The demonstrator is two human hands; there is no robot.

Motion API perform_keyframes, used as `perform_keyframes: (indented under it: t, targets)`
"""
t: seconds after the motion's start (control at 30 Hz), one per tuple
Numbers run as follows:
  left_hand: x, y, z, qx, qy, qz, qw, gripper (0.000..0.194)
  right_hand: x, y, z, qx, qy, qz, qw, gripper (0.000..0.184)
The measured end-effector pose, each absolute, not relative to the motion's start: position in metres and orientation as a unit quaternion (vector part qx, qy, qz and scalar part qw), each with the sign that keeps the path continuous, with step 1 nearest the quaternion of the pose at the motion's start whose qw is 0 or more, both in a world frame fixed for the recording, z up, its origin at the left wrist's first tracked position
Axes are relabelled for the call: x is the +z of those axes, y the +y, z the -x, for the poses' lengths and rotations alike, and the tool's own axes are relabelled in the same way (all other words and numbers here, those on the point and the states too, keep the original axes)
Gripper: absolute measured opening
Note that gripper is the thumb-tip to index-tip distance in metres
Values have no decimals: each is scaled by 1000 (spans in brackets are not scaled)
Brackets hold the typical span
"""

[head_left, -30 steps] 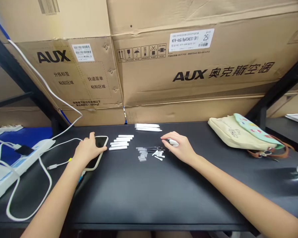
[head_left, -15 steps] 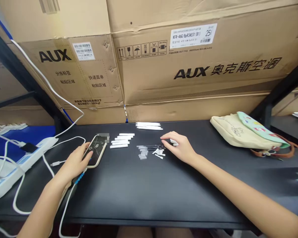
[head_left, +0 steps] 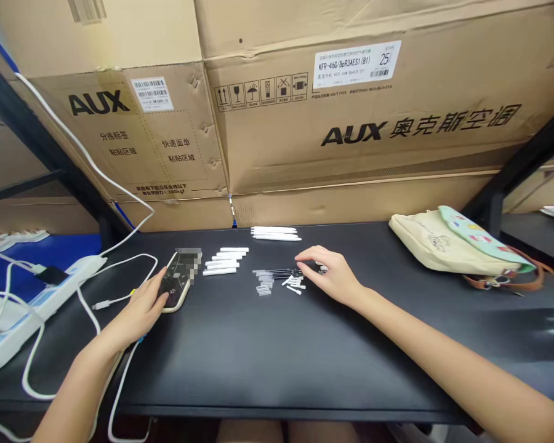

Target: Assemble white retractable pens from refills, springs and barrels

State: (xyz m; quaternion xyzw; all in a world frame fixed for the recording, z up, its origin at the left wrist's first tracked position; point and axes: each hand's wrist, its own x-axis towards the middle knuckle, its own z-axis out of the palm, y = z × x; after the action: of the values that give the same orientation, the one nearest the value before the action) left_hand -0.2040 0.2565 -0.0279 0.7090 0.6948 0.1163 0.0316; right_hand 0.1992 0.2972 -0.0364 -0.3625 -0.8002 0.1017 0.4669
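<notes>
Left hand (head_left: 136,314): lower left, fingers curled against the phone (head_left: 178,282), grip unclear.
Right hand (head_left: 330,275): centre right, fingers curved over a small white piece (head_left: 322,267), pinch unclear.

Left carton (head_left: 120,147): black "AUX" logo, a white barcode label (head_left: 151,94) above printed "分拣标签 粘贴区域" and "快递面单 粘贴区域". Right carton (head_left: 351,154): a row of black handling pictograms (head_left: 261,92); a white label (head_left: 357,64) reading "KFR-46G/BpR3AES1(B1)" and "25"; large black "AUX 奥克斯空调" below.
</notes>
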Motion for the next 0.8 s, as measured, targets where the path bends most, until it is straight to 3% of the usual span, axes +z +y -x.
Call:
perform_keyframes:
  t: [0.57,0.8]
  targets:
    - [-12,253,191,73,735,-670,81,75,-35,295,-198,110,-797,366,467,10]
    - [-21,257,196,59,725,-685,26,74,-34,295,-198,109,-801,363,464,10]
